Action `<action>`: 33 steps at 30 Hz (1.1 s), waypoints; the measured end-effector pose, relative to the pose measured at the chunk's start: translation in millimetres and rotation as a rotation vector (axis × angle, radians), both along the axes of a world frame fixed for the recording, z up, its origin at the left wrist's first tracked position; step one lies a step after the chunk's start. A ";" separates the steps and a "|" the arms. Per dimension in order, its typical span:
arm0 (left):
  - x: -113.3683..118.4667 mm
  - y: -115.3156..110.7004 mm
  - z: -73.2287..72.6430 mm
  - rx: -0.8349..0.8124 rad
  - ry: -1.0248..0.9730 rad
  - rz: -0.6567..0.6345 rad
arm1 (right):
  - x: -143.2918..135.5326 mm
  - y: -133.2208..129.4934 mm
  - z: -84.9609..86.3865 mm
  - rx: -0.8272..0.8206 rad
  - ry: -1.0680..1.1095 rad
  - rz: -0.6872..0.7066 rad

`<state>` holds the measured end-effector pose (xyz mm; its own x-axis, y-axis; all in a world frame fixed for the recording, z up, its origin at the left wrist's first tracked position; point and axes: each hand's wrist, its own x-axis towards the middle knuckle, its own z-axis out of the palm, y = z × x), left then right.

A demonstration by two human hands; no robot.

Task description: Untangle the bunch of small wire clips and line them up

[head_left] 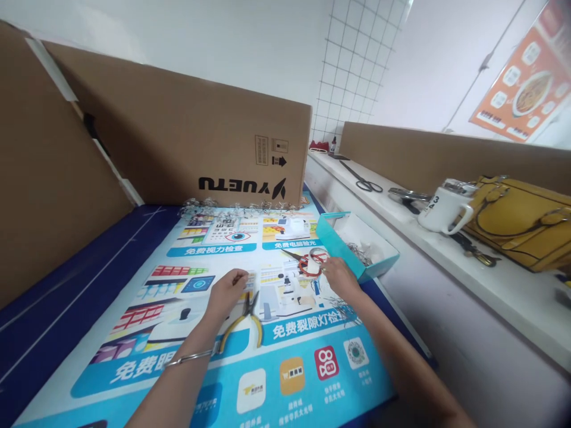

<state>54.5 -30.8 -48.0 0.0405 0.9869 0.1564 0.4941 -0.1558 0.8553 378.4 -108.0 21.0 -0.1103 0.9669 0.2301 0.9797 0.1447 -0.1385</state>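
Note:
My left hand (229,289) is over the printed sheet with its fingers curled into a pinch; anything between the fingertips is too small to make out. Just beside it lies a pair of pliers (259,330) with yellow handles, jaws apart and pointing away from me. My right hand (339,277) is closed at the red handles of a pair of scissors (304,266), whose blades point left. Close to the right wrist sits a small heap of thin wire pieces (343,310). Beyond that hand is an open teal box (379,266) with metal wire pieces and something white inside.
Tangled, shiny wire pieces (196,207) line the far edge of the sheet, against a cardboard panel (178,131). On the right, a white ledge (491,285) holds a lidded mug (439,211), a yellow handbag (526,220) and dark scissors (368,185).

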 end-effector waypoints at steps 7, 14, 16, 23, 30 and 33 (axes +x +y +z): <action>-1.3 -1.6 -0.5 0.015 0.004 -0.007 | 14.6 -90.1 -15.7 0.048 0.112 -0.013; -3.7 -4.3 -1.1 0.003 0.003 -0.003 | -11.2 -117.9 -29.6 0.101 0.171 0.091; -4.5 -5.3 -1.1 0.000 0.005 0.005 | -8.6 -111.0 -31.6 0.114 0.163 0.095; -3.2 -12.7 -2.7 0.024 -0.003 0.041 | 15.0 -87.0 -35.6 0.171 0.132 0.060; -1.0 -24.2 -6.4 0.065 -0.025 0.047 | -7.0 -77.6 -23.3 0.208 0.089 0.084; -1.2 -24.6 -7.1 0.070 -0.030 0.042 | -36.9 -51.0 -22.8 0.183 0.053 0.131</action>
<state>53.3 -55.4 -55.2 -0.0070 0.9742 0.2258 0.4755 -0.1954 0.8578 341.4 -159.0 -1.8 -0.2150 0.8868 0.4092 0.9429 0.2976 -0.1495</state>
